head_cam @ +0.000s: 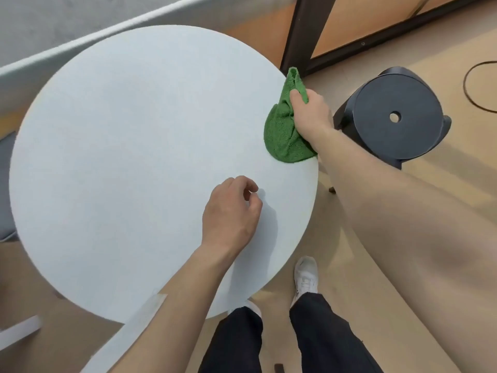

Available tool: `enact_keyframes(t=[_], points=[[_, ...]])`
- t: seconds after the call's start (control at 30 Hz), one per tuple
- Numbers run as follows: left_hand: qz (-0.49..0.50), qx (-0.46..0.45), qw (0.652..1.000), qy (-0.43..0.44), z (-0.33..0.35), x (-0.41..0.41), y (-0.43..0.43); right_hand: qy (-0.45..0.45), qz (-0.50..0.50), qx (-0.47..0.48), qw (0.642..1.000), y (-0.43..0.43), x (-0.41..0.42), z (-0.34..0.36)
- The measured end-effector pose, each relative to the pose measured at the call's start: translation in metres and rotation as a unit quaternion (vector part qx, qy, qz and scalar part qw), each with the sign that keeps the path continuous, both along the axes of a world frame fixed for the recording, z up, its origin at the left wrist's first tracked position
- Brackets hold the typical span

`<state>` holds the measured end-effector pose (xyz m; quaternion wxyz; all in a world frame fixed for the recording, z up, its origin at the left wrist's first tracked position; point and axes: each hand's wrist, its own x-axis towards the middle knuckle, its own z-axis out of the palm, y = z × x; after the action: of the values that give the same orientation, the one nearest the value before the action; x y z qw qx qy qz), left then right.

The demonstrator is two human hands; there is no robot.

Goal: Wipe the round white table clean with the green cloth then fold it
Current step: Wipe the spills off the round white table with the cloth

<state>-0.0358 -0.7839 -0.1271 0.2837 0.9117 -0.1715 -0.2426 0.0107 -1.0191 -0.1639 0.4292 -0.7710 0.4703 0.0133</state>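
The round white table (129, 146) fills the left and middle of the head view. A bunched green cloth (282, 130) lies on its right edge, one corner sticking up past the rim. My right hand (312, 111) grips the cloth from the right side, fingers closed over its upper part. My left hand (231, 214) hovers over the table's lower right area with its fingers loosely curled and nothing in them; its shadow falls on the surface beside it.
A dark round stool (398, 114) with a centre hole stands just right of the table. A dark door frame (301, 30) rises behind. A black cable (473, 92) loops on the floor at far right. My legs and white shoes (305, 275) stand below the table edge.
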Motion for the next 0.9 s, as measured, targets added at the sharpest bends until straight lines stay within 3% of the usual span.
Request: enact_keyframes(t=[0.1,0.2,0.33,0.53,0.7,0.8,0.9], points=[[0.044,-0.011,0.998,0.031,0.003,-0.017,0.003,0.011,-0.089,-0.009,0.996,0.039,-0.051,-0.006],[0.074,-0.038,0.994,0.076,0.01,-0.039,0.001,-0.002,-0.155,0.049,0.987,0.088,-0.115,-0.01],[0.097,-0.067,0.986,0.117,0.014,-0.082,0.004,0.005,-0.152,0.085,0.985,0.071,-0.108,-0.013],[0.134,-0.054,0.971,0.191,0.005,-0.136,0.011,-0.036,-0.049,0.036,0.998,0.021,-0.046,-0.005],[0.214,-0.075,0.909,0.35,0.001,-0.163,0.013,-0.033,-0.151,0.056,0.986,0.093,-0.119,-0.011],[0.186,-0.056,0.901,0.387,-0.002,-0.175,0.023,-0.034,-0.162,0.095,0.982,0.153,-0.171,-0.008],[0.206,-0.048,0.889,0.406,-0.005,-0.187,0.041,-0.028,-0.178,0.115,0.977,0.154,-0.173,-0.009]])
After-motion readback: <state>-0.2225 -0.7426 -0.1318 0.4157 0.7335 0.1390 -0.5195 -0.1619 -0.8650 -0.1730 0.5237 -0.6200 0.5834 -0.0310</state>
